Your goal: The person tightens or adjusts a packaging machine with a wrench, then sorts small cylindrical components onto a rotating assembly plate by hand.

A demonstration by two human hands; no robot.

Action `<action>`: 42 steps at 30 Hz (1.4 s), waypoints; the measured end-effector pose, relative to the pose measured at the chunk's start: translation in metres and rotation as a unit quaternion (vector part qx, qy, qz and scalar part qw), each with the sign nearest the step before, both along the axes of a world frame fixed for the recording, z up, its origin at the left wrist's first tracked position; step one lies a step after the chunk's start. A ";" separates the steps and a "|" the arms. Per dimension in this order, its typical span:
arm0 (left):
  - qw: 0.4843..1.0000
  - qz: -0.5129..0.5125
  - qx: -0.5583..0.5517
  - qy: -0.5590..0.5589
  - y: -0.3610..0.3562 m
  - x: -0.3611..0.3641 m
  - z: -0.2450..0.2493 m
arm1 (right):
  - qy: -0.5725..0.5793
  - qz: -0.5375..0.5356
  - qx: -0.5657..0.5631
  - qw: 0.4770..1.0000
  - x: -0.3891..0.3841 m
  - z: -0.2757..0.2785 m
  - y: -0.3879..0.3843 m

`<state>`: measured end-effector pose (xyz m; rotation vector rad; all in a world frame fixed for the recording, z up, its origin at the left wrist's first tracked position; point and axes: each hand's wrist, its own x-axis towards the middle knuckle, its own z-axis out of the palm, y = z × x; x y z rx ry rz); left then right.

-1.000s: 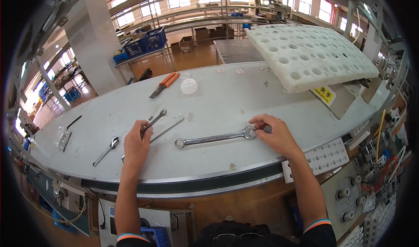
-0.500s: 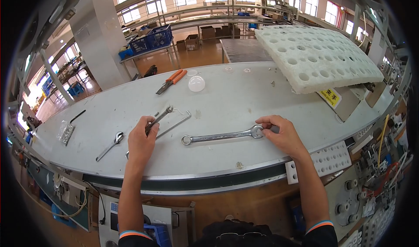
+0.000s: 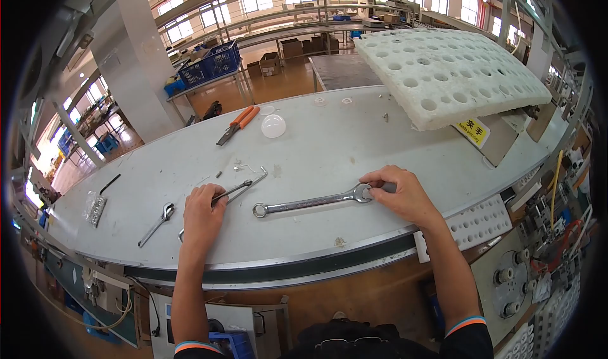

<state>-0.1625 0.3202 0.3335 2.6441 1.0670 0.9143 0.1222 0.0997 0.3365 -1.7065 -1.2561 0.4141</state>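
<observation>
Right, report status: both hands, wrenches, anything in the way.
Left hand gripping small wrench. Right hand pinching grey piece at the open end of large wrench. L-shaped rod runs under left hand, possibly in the way.

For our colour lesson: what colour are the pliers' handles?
The handles are orange, clearest in the head view.

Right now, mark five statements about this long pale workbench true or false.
1. The left hand holds a slim metal wrench. True.
2. The right hand is at the ring end of the large silver wrench. False: it is at the open end.
3. Orange-handled pliers lie beside a translucent white dome. True.
4. A clear plastic bag of small metal parts lies near the right end of the workbench. False: it lies toward the left end.
5. The thick white foam block has round holes. True.
</observation>
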 end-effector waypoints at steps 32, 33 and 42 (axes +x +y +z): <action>0.914 -0.243 -0.323 -0.016 -0.098 0.031 0.030 | 0.043 0.022 0.116 0.992 -0.001 0.005 -0.003; 0.875 -0.263 -0.406 -0.021 -0.109 0.029 0.032 | 0.096 0.043 0.117 0.988 -0.001 0.007 -0.004; 0.476 -0.271 -0.813 -0.197 -0.194 0.048 -0.043 | 0.148 0.053 0.038 0.987 -0.004 0.010 -0.010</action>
